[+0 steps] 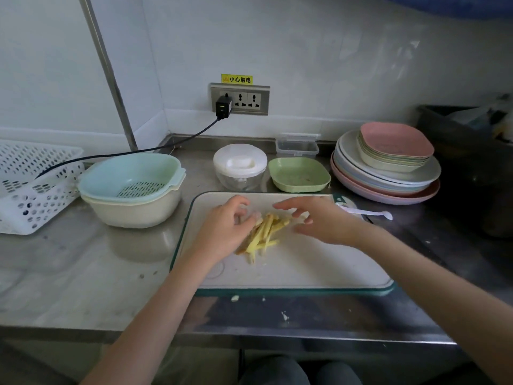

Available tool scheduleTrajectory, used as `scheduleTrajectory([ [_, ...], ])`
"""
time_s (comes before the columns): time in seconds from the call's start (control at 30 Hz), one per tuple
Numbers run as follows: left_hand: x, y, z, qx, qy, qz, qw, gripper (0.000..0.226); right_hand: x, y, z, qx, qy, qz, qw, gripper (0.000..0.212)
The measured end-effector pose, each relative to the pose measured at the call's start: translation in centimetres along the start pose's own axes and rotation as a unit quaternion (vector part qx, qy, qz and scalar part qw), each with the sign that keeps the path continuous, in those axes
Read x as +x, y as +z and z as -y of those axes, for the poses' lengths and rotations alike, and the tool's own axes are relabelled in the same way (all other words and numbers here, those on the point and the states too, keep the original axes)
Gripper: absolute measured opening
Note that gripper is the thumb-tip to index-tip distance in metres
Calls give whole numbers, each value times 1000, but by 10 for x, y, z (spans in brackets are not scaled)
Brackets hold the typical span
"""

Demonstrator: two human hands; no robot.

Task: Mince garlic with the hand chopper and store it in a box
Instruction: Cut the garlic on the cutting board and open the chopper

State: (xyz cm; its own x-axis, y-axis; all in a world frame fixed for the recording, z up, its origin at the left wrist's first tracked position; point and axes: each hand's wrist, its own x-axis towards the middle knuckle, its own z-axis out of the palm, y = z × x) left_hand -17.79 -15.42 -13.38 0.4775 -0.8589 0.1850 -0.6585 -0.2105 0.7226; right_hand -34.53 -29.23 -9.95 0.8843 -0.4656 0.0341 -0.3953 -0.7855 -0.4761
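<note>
— Starting at the left edge: what sits there?

— A white perforated basket (33,187), then a pale blue colander (130,176) nested in a cream bowl, both on the steel counter (83,273).

— And the hands?

— Over the white cutting board (305,262), 2 hands flank the pile. The left hand (222,232) rests at the pile's left, fingers loosely curled and touching the strips; whether it pinches any, I cannot tell. The right hand (322,220) hovers just right, fingers spread and relaxed, holding nothing.

— The pile itself?

— Pale yellow strips (263,232), cut thin and long, heaped mid-board.

— Behind?

— The hand chopper (240,168), white lid on a clear bowl, stands beyond the board; right of it a green dish (298,175), a clear lidded box (297,145), stacked plates (385,173).
</note>
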Motion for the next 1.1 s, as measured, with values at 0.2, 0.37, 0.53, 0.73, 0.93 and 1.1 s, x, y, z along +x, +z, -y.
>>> scheduleTrajectory([
  [0.2, -5, 10, 2, -31, 38, -79, 996, 22, 20, -27, -73, -81, 235, -251, 936, 28],
  [0.37, -5, 13, 5, -20, 40, -118, 992, 13, 47, -26, -83, -63, 263, -157, 950, 15],
  [0.53, -7, 13, 3, -12, 35, -106, 994, 17, 46, -23, -82, 13, 279, -220, 935, 12],
  [0.73, -5, 15, 3, 15, 30, -92, 995, 24, 19, -55, -41, 175, 147, -261, 938, 7],
  [0.93, -3, 10, 3, -167, 2, -53, 984, 15, 14, -38, 10, 225, 88, 0, 970, 10],
  [1.1, -6, 5, -2, -218, 55, -25, 974, 25, 16, -29, 25, 201, 1, 106, 974, 17],
])
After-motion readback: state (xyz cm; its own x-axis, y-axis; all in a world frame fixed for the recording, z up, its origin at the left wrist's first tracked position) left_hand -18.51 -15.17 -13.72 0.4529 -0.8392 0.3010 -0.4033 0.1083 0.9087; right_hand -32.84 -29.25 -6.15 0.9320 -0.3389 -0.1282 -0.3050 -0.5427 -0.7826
